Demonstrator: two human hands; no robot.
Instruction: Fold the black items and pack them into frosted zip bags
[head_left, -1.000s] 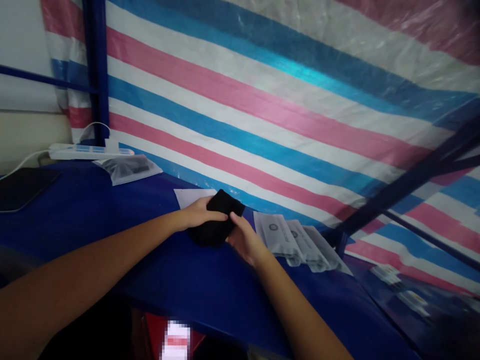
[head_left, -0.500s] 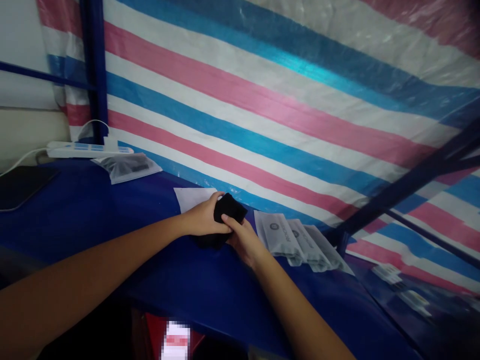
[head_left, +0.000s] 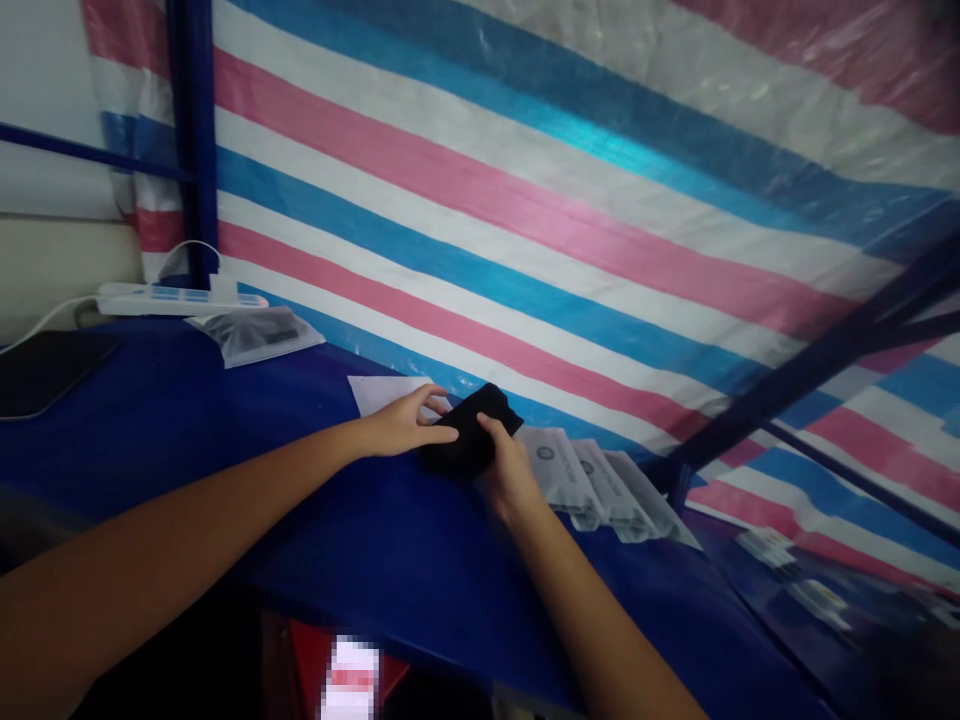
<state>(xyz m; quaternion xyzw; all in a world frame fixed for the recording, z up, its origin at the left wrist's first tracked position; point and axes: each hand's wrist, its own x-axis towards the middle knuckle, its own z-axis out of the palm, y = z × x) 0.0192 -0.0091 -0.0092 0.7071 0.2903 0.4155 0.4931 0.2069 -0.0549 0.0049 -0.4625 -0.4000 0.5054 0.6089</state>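
At the far left, a dark flat slab (head_left: 52,375) lies on the blue table (head_left: 315,530). Behind it, a white power strip (head_left: 169,300) runs along the back, with a white plug (head_left: 223,288) standing in its right part. Just in front of the strip lies a clear bag (head_left: 244,350) with a dark item inside, too dim to name. Farther right, a flat white sheet (head_left: 382,392) rests near the back edge, partly covered by the left hand (head_left: 409,422).

That hand is loosely open, its fingers curled and parted, its thumb laid over the left part of a folded black cloth item (head_left: 469,435); whether it bears any weight cannot be told. The black item is in the middle, above or on the table, near the back edge. Its long axis slants from near left to far right, the far end pointing toward the striped sheeting (head_left: 525,220) behind. The right hand (head_left: 510,462) is closed on its right side, thumb on top, the other fingers mostly hidden.

Just right of that hand, three frosted bags (head_left: 611,490) overlap in a row, their contents unclear; the leftmost is partly hidden by the hand. Beyond them, a dark slanting bar (head_left: 795,375) crosses before the sheeting, and two small pale objects (head_left: 821,603) lie at the far right, blurred.
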